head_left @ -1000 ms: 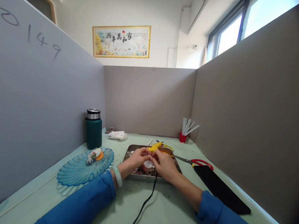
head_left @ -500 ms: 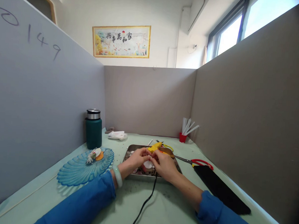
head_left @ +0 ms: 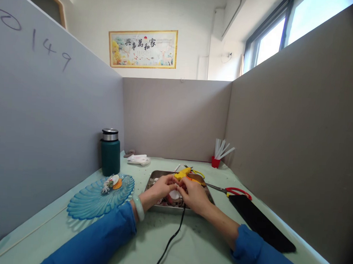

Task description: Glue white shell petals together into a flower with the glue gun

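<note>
Shells [head_left: 175,194], a white one clearest among them, lie in a shallow metal tray [head_left: 165,209] at the middle of a table with a pale green cover [head_left: 147,244]. Nearest the viewer, a person's two arms reach in, wearing a blue left sleeve [head_left: 96,238] and a blue right sleeve [head_left: 265,253]. Between them, a black cord [head_left: 172,236] curves from the near edge up to the tray. At near right lies a long black strip [head_left: 262,223]. A pale green bangle [head_left: 138,207] circles the left wrist.

Farther in, at left, a blue scalloped plate [head_left: 85,204] bears a small shell cluster [head_left: 117,183], partly orange. Over the tray, the left hand [head_left: 160,188] and right hand [head_left: 195,192] meet, fingertips bent inward close together; whether they grasp a small piece cannot be told.

Just beyond the fingers is a yellow glue gun [head_left: 182,173]. To the right, red-handled scissors [head_left: 239,191] point toward the tray. At far left stands a dark green bottle [head_left: 110,156], with a white packet [head_left: 138,159] beyond. At far right, a red cup [head_left: 215,162] holds white sticks [head_left: 218,148]. Behind rises a grey partition [head_left: 175,116]; above it, a framed print [head_left: 143,48] hangs on the wall.
</note>
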`<control>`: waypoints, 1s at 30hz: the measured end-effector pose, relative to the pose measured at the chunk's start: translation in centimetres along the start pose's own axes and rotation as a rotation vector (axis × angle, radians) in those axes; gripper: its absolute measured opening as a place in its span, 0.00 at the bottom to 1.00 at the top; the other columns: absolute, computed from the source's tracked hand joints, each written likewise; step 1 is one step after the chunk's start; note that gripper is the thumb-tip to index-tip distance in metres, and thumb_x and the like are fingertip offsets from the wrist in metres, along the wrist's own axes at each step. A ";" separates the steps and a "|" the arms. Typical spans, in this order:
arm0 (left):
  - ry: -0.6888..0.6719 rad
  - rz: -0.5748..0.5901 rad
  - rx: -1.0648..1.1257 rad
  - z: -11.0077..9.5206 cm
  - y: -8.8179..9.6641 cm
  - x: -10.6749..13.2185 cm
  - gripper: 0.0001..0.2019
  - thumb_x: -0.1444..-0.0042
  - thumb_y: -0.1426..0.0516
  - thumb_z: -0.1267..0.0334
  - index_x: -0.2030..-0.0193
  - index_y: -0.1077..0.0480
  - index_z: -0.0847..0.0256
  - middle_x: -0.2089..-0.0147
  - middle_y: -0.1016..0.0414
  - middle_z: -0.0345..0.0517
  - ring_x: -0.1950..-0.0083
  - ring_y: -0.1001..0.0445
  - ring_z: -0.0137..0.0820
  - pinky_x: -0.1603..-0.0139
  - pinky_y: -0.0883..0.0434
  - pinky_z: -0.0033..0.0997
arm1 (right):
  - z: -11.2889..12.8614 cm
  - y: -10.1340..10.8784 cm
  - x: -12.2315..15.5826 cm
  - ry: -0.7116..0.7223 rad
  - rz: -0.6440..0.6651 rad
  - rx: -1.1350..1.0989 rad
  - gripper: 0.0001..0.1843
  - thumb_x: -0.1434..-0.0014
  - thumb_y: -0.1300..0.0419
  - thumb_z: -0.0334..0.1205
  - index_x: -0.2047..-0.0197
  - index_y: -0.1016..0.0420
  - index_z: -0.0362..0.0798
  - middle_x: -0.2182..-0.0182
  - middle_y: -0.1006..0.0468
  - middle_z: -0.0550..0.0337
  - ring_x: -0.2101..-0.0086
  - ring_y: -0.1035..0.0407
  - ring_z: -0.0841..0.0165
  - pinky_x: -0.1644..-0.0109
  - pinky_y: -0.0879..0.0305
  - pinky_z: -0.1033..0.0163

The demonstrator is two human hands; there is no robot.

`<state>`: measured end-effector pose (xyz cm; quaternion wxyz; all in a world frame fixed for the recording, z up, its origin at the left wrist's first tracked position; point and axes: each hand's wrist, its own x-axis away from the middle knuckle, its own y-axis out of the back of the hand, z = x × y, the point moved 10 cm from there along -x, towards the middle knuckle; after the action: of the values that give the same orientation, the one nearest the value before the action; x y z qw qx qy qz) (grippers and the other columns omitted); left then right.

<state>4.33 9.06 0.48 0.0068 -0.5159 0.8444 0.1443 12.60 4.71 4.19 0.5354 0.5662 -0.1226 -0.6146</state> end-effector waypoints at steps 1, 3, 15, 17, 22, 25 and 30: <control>0.000 0.001 -0.002 0.0 0.0 0.0 0.11 0.54 0.43 0.60 0.65 0.36 0.63 0.75 0.32 0.40 0.78 0.32 0.26 0.85 0.34 0.22 | 0.0 0.0 0.0 -0.002 0.003 -0.001 0.12 0.42 0.51 0.46 0.67 0.32 0.48 0.74 0.27 0.59 0.71 0.34 0.70 0.69 0.49 0.69; -0.008 0.006 -0.002 0.1 0.0 -0.1 0.11 0.54 0.43 0.60 0.65 0.36 0.64 0.75 0.32 0.40 0.79 0.32 0.26 0.85 0.34 0.23 | -0.1 -0.1 0.0 0.001 0.004 -0.003 0.12 0.42 0.51 0.46 0.67 0.33 0.48 0.74 0.27 0.60 0.70 0.34 0.70 0.69 0.49 0.69; -0.033 0.025 -0.017 0.6 0.0 -0.4 0.11 0.53 0.44 0.61 0.65 0.36 0.64 0.75 0.33 0.40 0.78 0.31 0.27 0.85 0.32 0.24 | -0.1 -0.4 0.0 0.037 0.003 -0.021 0.11 0.43 0.50 0.45 0.68 0.34 0.48 0.74 0.28 0.60 0.71 0.35 0.70 0.69 0.49 0.69; -0.034 0.029 -0.021 0.7 0.1 -0.5 0.11 0.53 0.44 0.61 0.64 0.36 0.64 0.75 0.32 0.40 0.77 0.31 0.27 0.85 0.32 0.24 | -0.2 -0.4 0.0 0.034 0.006 -0.019 0.11 0.42 0.50 0.46 0.67 0.34 0.48 0.74 0.28 0.60 0.71 0.35 0.70 0.69 0.49 0.69; -0.036 0.035 -0.043 0.7 0.0 -0.5 0.10 0.52 0.45 0.62 0.64 0.37 0.64 0.75 0.32 0.41 0.79 0.32 0.26 0.85 0.33 0.23 | -0.2 -0.6 0.0 0.041 0.016 -0.012 0.11 0.42 0.50 0.45 0.67 0.34 0.48 0.75 0.28 0.60 0.71 0.35 0.70 0.69 0.49 0.69; -0.041 0.036 -0.064 0.7 -0.1 -0.5 0.09 0.52 0.45 0.62 0.65 0.37 0.64 0.74 0.32 0.41 0.79 0.32 0.26 0.86 0.34 0.23 | -0.2 -0.7 0.0 0.045 0.017 -0.004 0.10 0.42 0.50 0.45 0.67 0.34 0.48 0.74 0.28 0.60 0.71 0.35 0.70 0.69 0.49 0.69; -0.066 0.025 -0.092 0.8 0.1 -0.7 0.10 0.53 0.45 0.62 0.65 0.37 0.64 0.72 0.33 0.42 0.77 0.31 0.27 0.86 0.33 0.23 | -0.4 -1.0 0.0 0.038 0.032 0.008 0.11 0.42 0.51 0.45 0.67 0.34 0.48 0.75 0.28 0.60 0.71 0.35 0.70 0.70 0.50 0.69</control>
<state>4.45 9.89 -0.15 0.0089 -0.5000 0.8426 0.2001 12.40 5.25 3.28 0.5450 0.5780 -0.1237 -0.5946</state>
